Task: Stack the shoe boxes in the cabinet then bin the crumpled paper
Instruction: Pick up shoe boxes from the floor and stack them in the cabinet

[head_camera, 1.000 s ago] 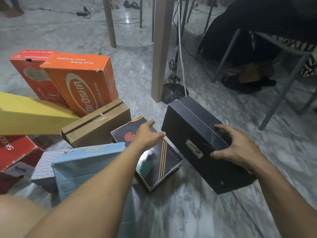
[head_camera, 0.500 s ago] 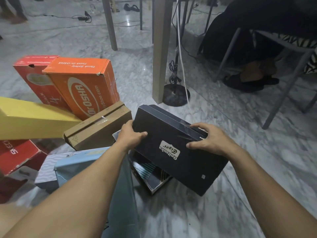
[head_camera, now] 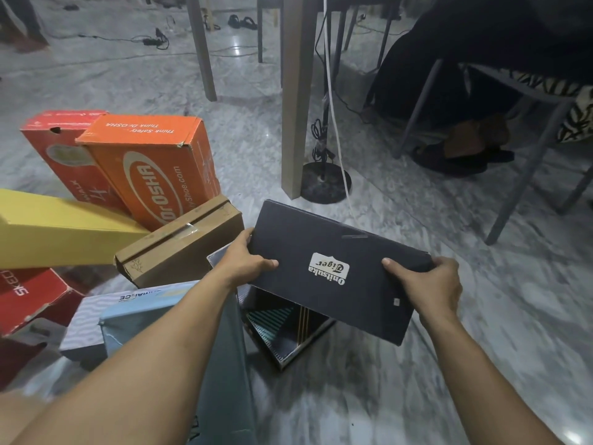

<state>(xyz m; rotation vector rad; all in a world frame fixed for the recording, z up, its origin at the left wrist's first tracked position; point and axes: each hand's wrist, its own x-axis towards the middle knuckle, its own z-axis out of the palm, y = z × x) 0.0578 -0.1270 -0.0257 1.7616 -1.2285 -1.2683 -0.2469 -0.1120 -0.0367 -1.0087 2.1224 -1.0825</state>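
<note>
A black shoe box (head_camera: 333,268) with a white label hangs above the floor, held at both ends. My left hand (head_camera: 244,261) grips its left end and my right hand (head_camera: 430,287) grips its right end. Under it lies a dark striped shoe box (head_camera: 288,329). To the left are an orange box (head_camera: 154,165), a red box (head_camera: 61,155), a yellow box (head_camera: 51,229), a brown cardboard box (head_camera: 183,245), a light blue box (head_camera: 141,319) and another red box (head_camera: 29,293). No cabinet, bin or crumpled paper is in view.
The floor is grey marble (head_camera: 481,348). A table leg (head_camera: 296,101) and a round lamp base (head_camera: 324,184) with cables stand just beyond the boxes. A seated person's feet (head_camera: 462,155) and chair legs (head_camera: 526,175) are at the right.
My left hand left the striped box and took the black box's left end. The black box rose off the floor and came toward me, now held level in both hands.
</note>
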